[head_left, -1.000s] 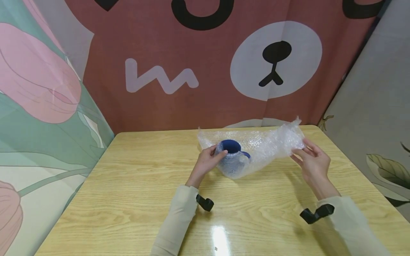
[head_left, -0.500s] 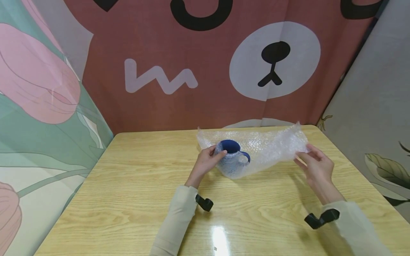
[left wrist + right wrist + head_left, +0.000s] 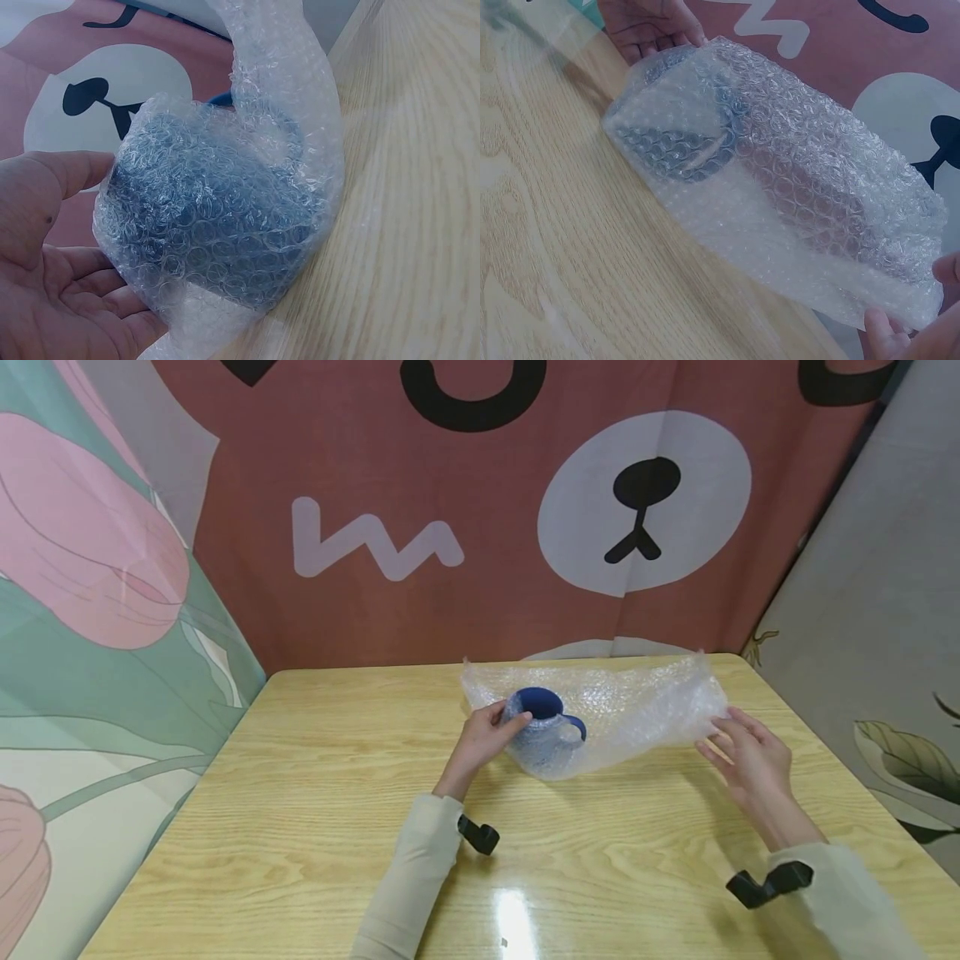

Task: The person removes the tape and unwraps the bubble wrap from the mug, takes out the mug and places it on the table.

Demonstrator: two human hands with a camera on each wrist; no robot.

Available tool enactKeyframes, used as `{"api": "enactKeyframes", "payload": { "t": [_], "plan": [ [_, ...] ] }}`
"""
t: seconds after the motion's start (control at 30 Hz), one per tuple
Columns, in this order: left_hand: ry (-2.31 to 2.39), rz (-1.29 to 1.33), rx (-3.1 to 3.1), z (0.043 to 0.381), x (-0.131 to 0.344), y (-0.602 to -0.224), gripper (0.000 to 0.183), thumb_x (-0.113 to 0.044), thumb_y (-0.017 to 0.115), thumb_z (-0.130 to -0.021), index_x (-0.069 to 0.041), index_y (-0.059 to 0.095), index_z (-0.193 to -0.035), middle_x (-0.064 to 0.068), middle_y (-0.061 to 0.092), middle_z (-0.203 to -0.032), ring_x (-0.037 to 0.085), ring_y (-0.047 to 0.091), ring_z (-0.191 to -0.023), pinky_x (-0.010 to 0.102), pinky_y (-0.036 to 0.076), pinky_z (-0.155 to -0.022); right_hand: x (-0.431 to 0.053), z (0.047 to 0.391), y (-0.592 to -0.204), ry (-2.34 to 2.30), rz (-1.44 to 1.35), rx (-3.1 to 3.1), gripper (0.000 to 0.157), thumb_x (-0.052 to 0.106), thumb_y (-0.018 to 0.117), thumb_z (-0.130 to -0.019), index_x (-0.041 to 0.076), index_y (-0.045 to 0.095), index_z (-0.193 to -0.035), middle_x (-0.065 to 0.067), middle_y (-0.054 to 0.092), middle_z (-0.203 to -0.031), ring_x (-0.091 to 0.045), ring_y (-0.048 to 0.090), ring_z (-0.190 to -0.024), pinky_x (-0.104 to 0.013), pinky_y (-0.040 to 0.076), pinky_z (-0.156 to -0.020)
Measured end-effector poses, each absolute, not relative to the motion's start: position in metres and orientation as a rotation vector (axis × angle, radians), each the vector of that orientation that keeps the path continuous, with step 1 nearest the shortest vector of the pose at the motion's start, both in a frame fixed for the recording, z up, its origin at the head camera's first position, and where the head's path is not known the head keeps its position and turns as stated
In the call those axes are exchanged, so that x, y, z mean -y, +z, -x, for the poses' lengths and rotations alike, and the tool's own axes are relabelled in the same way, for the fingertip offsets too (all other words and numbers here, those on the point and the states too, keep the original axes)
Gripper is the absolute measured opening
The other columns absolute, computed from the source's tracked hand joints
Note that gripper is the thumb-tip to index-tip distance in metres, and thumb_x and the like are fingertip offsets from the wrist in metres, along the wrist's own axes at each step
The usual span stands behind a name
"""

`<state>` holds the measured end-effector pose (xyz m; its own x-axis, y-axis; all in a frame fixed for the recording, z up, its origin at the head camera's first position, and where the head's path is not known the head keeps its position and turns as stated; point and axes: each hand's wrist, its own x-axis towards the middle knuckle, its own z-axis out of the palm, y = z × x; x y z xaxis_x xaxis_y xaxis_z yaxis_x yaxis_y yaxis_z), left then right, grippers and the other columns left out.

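Note:
A blue mug [image 3: 542, 703] stands toward the back of the table, its body partly covered by clear bubble wrap [image 3: 637, 706]. My left hand [image 3: 486, 739] grips the mug through the wrap from the left, thumb near the rim. In the left wrist view the bubble wrap [image 3: 214, 202] lies over the mug's side, with fingers spread along its edge. The mug's handle [image 3: 576, 727] points right. My right hand [image 3: 753, 766] pinches the wrap's free right end, stretched out from the mug; in the right wrist view the bubble wrap [image 3: 802, 187] spans between both hands.
The wooden table [image 3: 315, 810] extends around the hands, its back edge just behind the wrap. A reddish-brown curtain [image 3: 360, 618] with a bear face hangs behind it. Patterned curtains [image 3: 885, 635] hang at both sides.
My right hand has moved right and toward the body, drawing the wrap's end out flatter and lower. More of the mug's handle shows. The left hand stays in place on the mug.

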<state>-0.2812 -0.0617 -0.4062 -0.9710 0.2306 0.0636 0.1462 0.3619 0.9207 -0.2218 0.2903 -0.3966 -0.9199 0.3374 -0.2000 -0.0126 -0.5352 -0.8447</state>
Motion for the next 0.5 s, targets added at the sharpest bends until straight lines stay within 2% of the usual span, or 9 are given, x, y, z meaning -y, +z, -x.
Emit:
{"api": "enactKeyframes", "payload": {
  "t": [0.17, 0.5],
  "plan": [
    [1.697, -0.348, -2.524, 0.281, 0.062, -0.405, 0.063, -0.044, 0.062, -0.093, -0.007, 0.049, -0.143, 0.013, 0.047, -0.144, 0.028, 0.041, -0.133, 0.041, 0.038, -0.105, -0.292, 0.214, -0.387, 2.632, 0.511, 1.277, 0.025, 0.017, 0.074, -0.088, 0.011, 0.062, -0.110, -0.001, 0.056, -0.111, -0.017, 0.068, -0.086, -0.037, 0.056, -0.075],
    [1.693, -0.365, -2.537, 0.281, 0.062, -0.406, 0.062, -0.043, 0.063, -0.094, -0.006, 0.050, -0.142, 0.013, 0.047, -0.143, 0.028, 0.042, -0.132, 0.040, 0.038, -0.105, -0.307, 0.214, -0.388, 2.714, 0.528, 1.227, 0.012, 0.013, 0.072, -0.089, 0.008, 0.066, -0.099, -0.002, 0.067, -0.092, -0.022, 0.069, -0.081, -0.042, 0.057, -0.071]
  ]
}}
